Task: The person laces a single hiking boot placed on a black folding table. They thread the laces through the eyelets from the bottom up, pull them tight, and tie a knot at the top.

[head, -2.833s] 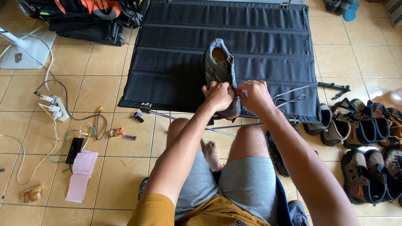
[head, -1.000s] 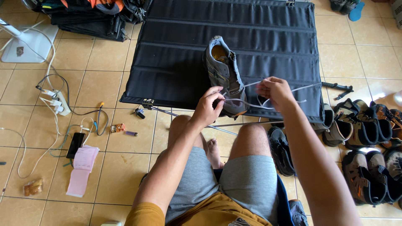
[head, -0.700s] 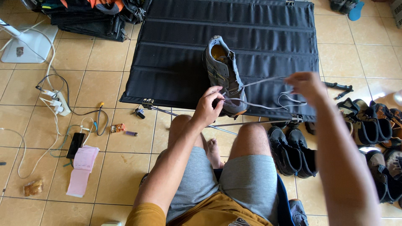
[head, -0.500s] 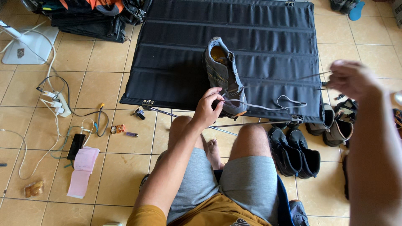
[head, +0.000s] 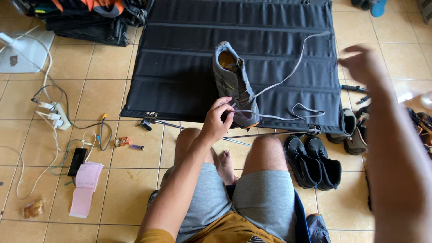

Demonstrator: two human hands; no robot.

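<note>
A grey shoe with an orange insole stands on a black padded mat, toe pointing at me. My left hand pinches its front by the lowest eyelets. A grey lace runs from there up and to the right through the air, and a second loop of it lies on the mat. My right hand is raised at the right, blurred, with fingers apart. The lace's free end stops just short of it. My bare knees sit below the mat.
A pair of black shoes stands by my right knee, with sandals beyond. On the tile floor at left lie a power strip with cables, a phone, a pink paper and a lighter. Bags are at top left.
My right hand drew the lace out to the right and upward, away from the shoe, then let it go. The left hand stayed on the shoe's front.
</note>
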